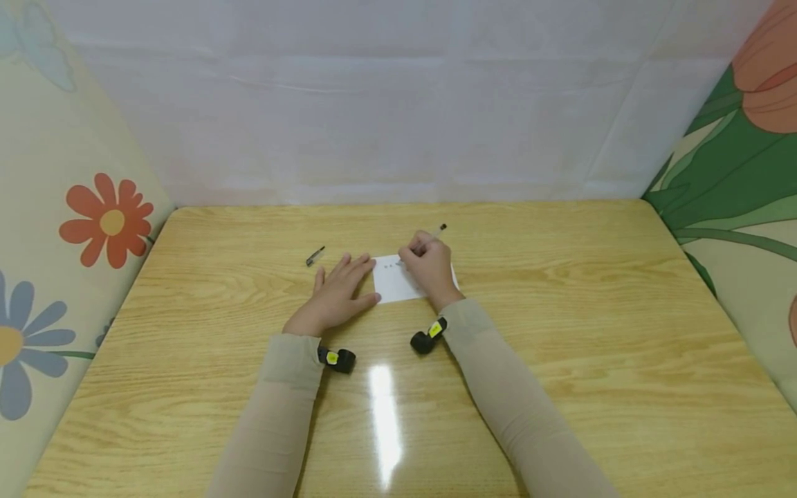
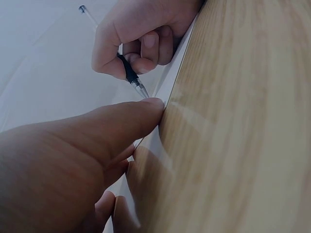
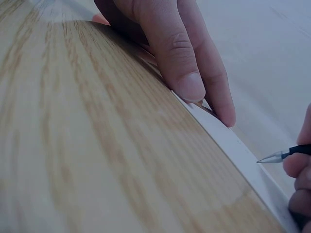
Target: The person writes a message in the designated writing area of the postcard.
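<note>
A small white sheet of paper (image 1: 396, 285) lies on the wooden table, with a short row of dark marks near its top edge. My right hand (image 1: 429, 266) pinches a pen (image 1: 441, 230) with a black grip and a silver tip. In the right wrist view the pen's tip (image 3: 267, 159) meets the paper. My left hand (image 1: 336, 294) lies spread, its thumb and fingertips on the paper's left edge. The thumb (image 2: 141, 116) rests on the near corner in the left wrist view. Beside the left fingers, on the table, is a pen cap (image 1: 315, 256).
The wooden table (image 1: 560, 290) runs back to a white cloth backdrop (image 1: 398, 104). Flower-patterned panels (image 1: 37, 173) stand along both sides. A black device with a yellow label (image 1: 337, 360) sits at the left wrist, another (image 1: 428, 337) at the right.
</note>
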{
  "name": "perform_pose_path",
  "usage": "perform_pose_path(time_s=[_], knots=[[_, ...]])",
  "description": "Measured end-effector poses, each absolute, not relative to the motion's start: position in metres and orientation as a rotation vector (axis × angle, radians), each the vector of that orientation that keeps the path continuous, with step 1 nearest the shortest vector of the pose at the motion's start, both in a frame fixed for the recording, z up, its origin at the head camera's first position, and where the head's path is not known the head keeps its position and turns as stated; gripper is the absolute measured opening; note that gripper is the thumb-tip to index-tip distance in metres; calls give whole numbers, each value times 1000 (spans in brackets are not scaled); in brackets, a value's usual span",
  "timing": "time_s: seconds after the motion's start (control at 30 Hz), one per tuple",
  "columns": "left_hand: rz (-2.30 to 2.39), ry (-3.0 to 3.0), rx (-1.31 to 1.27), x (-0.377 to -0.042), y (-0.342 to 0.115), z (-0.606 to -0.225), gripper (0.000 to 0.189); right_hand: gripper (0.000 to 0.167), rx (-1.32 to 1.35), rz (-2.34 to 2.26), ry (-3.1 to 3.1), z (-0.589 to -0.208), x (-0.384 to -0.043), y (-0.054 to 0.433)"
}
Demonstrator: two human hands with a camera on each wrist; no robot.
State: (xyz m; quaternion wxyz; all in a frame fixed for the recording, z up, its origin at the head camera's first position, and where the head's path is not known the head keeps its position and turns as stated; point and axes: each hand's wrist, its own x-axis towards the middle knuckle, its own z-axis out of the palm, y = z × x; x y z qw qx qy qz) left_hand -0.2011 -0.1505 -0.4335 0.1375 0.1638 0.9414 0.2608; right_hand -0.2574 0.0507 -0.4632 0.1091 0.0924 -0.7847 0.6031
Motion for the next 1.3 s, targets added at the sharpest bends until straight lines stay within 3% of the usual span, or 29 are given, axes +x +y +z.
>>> perform_pose_path(time_s=[1.3], knots=[[749,2730,472,-201,-151,-431,73,20,265,1768,-2304,-464,-259,50]])
